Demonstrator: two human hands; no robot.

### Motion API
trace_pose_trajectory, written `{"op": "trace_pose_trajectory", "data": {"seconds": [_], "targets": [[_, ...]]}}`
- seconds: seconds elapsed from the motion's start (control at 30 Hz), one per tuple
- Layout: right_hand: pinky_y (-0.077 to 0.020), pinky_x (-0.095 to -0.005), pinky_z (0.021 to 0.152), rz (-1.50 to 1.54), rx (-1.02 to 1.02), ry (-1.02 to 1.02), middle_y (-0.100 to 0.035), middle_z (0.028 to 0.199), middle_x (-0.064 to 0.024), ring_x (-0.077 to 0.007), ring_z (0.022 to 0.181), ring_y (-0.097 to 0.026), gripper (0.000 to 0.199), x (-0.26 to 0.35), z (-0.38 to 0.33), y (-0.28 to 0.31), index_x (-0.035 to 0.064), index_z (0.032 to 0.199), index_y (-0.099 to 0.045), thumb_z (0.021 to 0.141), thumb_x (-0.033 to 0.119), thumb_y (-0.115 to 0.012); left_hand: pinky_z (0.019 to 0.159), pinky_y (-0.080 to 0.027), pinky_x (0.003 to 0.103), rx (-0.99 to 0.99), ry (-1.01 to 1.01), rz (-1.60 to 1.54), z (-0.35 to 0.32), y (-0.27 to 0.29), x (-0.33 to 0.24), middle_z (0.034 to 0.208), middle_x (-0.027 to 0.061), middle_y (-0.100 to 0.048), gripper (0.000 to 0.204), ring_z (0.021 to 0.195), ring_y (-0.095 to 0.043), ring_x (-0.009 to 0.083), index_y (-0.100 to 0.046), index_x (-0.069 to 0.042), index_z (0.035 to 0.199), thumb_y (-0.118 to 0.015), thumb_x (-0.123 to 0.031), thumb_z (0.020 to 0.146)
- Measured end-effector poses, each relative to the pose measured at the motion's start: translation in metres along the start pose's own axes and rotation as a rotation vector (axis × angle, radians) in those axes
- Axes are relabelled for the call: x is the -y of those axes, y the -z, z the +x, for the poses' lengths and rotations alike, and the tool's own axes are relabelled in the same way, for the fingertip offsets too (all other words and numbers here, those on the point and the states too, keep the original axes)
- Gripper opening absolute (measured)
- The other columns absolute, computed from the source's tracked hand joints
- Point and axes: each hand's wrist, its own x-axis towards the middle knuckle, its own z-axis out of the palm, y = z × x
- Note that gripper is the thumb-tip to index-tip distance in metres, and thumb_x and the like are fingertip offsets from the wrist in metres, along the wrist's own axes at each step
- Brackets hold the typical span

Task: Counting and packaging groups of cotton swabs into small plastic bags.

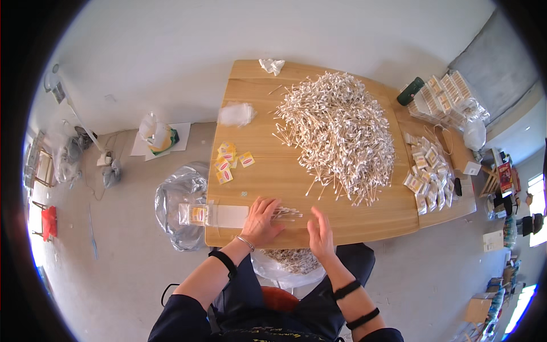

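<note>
— Two hands at the near edge of the counter (268,171); what are they doing?

— From my head view, my left hand (261,221) lies flat with fingers spread, pressing on a small bunch of cotton swabs (286,214) just beside a clear plastic sleeve (213,216) that lies along the near left edge. My right hand (321,231) stands on its side, open, just right of that bunch, holding nothing. The hands are apart, with the swabs between them.

— And the rest of the counter?

— A big heap of cotton swabs (336,128) fills the middle. Toward the left edge lie a few yellow and red labels (229,159), with a crumpled clear bag (236,114) further back. At the far edge is a scrap of white tissue (272,65). Along the right edge sit filled packets (428,171), and more packed ones (447,94) at the far right corner beside a dark green object (410,91).

— Anything below?

— A bag holding swabs (293,262) rests at my lap under the near edge, and a large clear bag (181,202) sits on the floor at the left.
</note>
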Motion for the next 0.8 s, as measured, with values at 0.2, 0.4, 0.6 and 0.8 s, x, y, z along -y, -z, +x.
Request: {"op": "trace_pose_trajectory", "data": {"seconds": [0.2,0.4,0.6,0.8], "targets": [[-0.0229,-0.0420,0.114,0.219,-0.196,0.059,-0.038,0.144,-0.0228,-0.0355,0.137,-0.032,0.053,-0.009,0.023,-0.072,-0.0042,0.139,-0.037,0.101,0.032,-0.042,0.105,-0.038,0.044,0.020,-0.020,-0.036,-0.017,0.008,0.013,0.130,0.0191,-0.050,0.068,0.124,-0.044,0.0373,-0.046,0.000,0.131,-0.076,-0.013,0.072],[-0.0196,-0.0409,0.115,0.409,-0.302,0.013,-0.034,0.147,-0.0240,-0.0355,0.140,-0.027,0.058,0.003,0.023,-0.070,-0.0072,0.141,-0.033,0.102,0.035,-0.039,0.105,-0.039,0.043,-0.025,-0.044,-0.054,-0.017,0.005,0.016,0.124,0.0162,-0.055,0.058,0.121,-0.047,0.0353,-0.051,-0.001,0.126,-0.074,-0.011,0.073],[-0.0204,-0.0400,0.115,0.180,-0.171,0.130,-0.033,0.148,-0.0234,-0.0328,0.141,-0.027,0.056,-0.003,0.024,-0.069,-0.0073,0.141,-0.033,0.103,0.033,-0.037,0.105,-0.039,0.044,-0.034,-0.126,0.035,-0.012,-0.001,0.024,0.120,0.0132,-0.059,0.053,0.117,-0.052,0.0331,-0.054,-0.002,0.123,-0.074,-0.013,0.074],[-0.0221,-0.0395,0.115,0.334,-0.213,0.088,-0.033,0.148,-0.0227,-0.0317,0.141,-0.028,0.054,-0.002,0.023,-0.068,-0.0076,0.141,-0.033,0.103,0.031,-0.036,0.112,-0.029,0.044,0.053,-0.101,0.356,-0.009,-0.013,0.003,0.139,0.0111,-0.048,0.060,0.134,-0.039,0.0291,-0.048,-0.006,0.135,-0.065,-0.033,0.083]]}}
